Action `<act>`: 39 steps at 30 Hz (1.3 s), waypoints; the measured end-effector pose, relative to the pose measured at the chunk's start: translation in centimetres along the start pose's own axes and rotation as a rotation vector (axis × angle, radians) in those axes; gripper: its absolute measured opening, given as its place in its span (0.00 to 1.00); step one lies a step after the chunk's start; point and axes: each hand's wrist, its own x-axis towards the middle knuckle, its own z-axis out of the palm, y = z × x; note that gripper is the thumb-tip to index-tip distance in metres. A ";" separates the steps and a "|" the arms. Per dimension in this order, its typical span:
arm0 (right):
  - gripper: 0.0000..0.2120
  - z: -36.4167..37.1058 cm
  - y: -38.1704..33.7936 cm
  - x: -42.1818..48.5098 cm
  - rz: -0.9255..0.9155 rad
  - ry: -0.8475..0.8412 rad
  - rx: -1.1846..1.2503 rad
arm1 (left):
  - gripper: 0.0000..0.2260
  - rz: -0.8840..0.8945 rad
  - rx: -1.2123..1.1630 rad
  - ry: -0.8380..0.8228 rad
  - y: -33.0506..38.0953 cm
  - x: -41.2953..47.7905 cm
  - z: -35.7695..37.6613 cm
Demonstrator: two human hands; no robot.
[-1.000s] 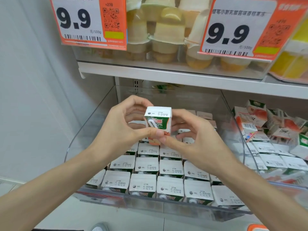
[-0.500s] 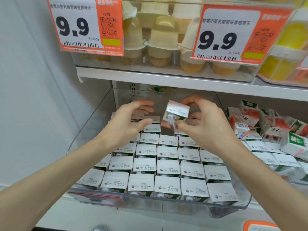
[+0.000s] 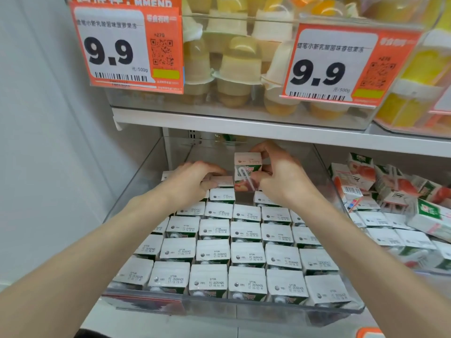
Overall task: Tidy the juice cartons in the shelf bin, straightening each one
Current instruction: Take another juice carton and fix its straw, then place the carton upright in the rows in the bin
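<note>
Store shelving held a clear shelf bin of juice cartons in rows. At its back, the right hand gripped one carton upright; the left hand lay on neighbouring cartons, its grip unclear.

shelf bin: juice cartons in rows, front to middle | raised carton at the back, in right hand, just right of left hand resting on back-row tops | jumbled cartons right of bin | jelly cups on shelf above
</note>
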 end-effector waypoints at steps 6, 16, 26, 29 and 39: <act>0.20 1.5 1.3 0.8 0.037 -0.019 -0.198 | 0.18 -0.015 -0.021 0.007 -0.7 0.3 -0.1; 0.14 2.1 1.9 1.2 0.038 -0.089 -0.340 | 0.16 0.047 0.110 -0.025 0.6 0.1 0.2; 0.19 2.6 1.7 0.9 0.031 -0.069 -0.475 | 0.22 0.067 -0.044 0.201 1.6 -1.0 -0.8; 0.24 1.7 0.5 0.5 -0.013 -0.075 -0.256 | 0.21 0.092 -0.134 0.301 2.2 -2.0 -1.4; 0.15 0.2 -0.7 -3.4 -0.247 -0.039 0.156 | 0.27 0.189 -0.647 0.350 4.1 -7.0 -1.5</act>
